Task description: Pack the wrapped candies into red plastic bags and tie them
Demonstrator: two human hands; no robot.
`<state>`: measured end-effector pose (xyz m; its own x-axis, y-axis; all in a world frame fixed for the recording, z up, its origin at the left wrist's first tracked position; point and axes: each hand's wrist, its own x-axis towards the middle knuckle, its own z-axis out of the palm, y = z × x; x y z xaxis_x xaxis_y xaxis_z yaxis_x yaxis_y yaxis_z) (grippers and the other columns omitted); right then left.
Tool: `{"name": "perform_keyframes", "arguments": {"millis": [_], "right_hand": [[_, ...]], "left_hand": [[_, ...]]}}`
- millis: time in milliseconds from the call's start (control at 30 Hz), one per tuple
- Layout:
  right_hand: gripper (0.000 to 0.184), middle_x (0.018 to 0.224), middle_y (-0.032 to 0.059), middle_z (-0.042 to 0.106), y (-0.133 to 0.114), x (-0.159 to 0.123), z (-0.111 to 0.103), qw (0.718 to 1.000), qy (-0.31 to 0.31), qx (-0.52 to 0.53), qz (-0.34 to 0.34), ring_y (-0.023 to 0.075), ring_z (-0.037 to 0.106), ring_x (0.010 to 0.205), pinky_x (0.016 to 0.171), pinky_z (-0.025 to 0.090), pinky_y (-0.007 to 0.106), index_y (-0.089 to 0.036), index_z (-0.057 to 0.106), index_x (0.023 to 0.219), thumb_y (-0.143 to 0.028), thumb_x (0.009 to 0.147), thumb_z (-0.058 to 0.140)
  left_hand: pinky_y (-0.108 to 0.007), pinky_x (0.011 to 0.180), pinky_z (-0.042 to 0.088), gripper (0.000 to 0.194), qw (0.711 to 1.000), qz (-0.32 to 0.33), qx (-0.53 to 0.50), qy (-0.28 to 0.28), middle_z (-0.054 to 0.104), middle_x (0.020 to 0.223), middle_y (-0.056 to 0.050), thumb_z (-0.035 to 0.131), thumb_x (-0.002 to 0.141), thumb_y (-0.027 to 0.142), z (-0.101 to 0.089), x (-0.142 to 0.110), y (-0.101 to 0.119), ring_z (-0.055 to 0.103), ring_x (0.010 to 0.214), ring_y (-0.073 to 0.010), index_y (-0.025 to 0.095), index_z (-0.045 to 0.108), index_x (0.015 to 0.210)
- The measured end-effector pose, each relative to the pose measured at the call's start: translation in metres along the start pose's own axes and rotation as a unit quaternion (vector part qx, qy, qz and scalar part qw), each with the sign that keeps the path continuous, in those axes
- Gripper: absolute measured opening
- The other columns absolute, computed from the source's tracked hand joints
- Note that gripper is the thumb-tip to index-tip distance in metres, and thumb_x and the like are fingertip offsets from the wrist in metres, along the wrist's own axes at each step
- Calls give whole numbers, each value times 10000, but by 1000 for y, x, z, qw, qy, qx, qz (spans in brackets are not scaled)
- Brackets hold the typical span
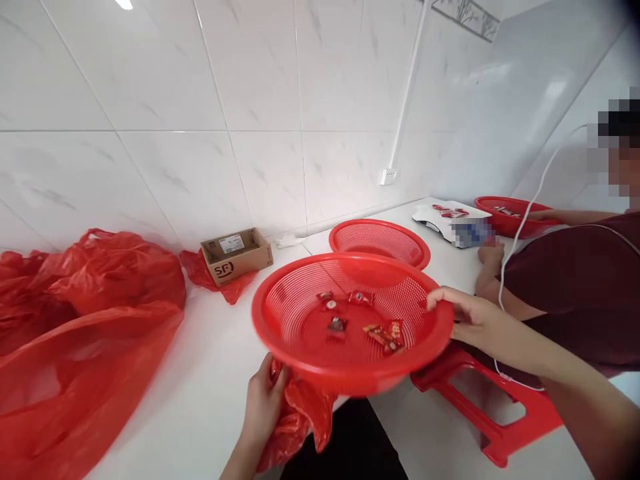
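Observation:
I hold a round red mesh basket (pixel 280 300) above the front edge of the white counter. My left hand (pixel 264 400) grips its near rim from below, fingers closed, with a red plastic bag (pixel 295 420) bunched under it. At the right rim my right hand (pixel 463 312) has its fingers curled over the edge. Several small wrapped candies (pixel 380 333) lie on the basket's bottom.
A second red basket (pixel 380 241) sits behind. A small cardboard box (pixel 237 255) stands by the tiled wall, with large red plastic bags (pixel 85 320) at left. A person in a dark red shirt (pixel 575 287) sits at right near a white scale (pixel 453 220), another basket (pixel 515 215) and a red stool (pixel 480 407).

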<state>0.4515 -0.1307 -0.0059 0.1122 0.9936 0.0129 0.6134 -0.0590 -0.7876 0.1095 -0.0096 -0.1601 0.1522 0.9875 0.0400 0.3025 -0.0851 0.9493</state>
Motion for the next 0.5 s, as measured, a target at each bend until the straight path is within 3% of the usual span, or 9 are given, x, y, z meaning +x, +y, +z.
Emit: {"name": "perform_keyframes", "arguments": {"millis": [133, 233, 300, 400, 500], "right_hand": [[185, 991, -6, 697, 21, 25, 26, 978, 154, -142, -21, 206, 667, 794, 686, 531, 315, -294, 584, 993, -372, 827, 607], [275, 905, 13, 727, 37, 36, 50, 956, 206, -206, 26, 255, 696, 762, 677, 525, 365, -305, 597, 1074, -421, 824, 606], [412, 894, 40, 740, 43, 38, 65, 960, 198, -193, 52, 283, 707, 799, 703, 530, 395, -305, 567, 1206, -449, 823, 614], [577, 940, 49, 739, 40, 31, 89, 989, 133, -45, 44, 244, 715, 803, 749, 549, 384, -300, 404, 1397, -459, 870, 577], [486, 915, 35, 722, 18, 21, 118, 993, 70, 95, 1, 196, 707, 773, 741, 565, 338, -284, 409, 1369, -419, 920, 533]], "left_hand": [[-239, 556, 400, 363, 999, -19, -22, -39, 539, 581, 46, 577, 847, 545, -2, 0, 2, 469, 564, -131, 194, 571, 755], [-244, 576, 393, 368, 998, -38, -44, -30, 538, 597, 43, 591, 821, 567, -2, -1, 4, 464, 573, -140, 203, 566, 774], [-243, 593, 399, 371, 996, -50, -69, -16, 538, 631, 37, 591, 819, 571, -4, 0, 5, 477, 594, -141, 203, 556, 777], [-249, 588, 421, 389, 990, -84, -113, 4, 537, 664, 26, 575, 824, 584, -10, 4, 6, 497, 595, -142, 198, 545, 787], [-268, 595, 444, 413, 981, -114, -154, 25, 554, 673, 11, 554, 829, 598, -15, 8, 13, 526, 604, -152, 186, 552, 800]]}}
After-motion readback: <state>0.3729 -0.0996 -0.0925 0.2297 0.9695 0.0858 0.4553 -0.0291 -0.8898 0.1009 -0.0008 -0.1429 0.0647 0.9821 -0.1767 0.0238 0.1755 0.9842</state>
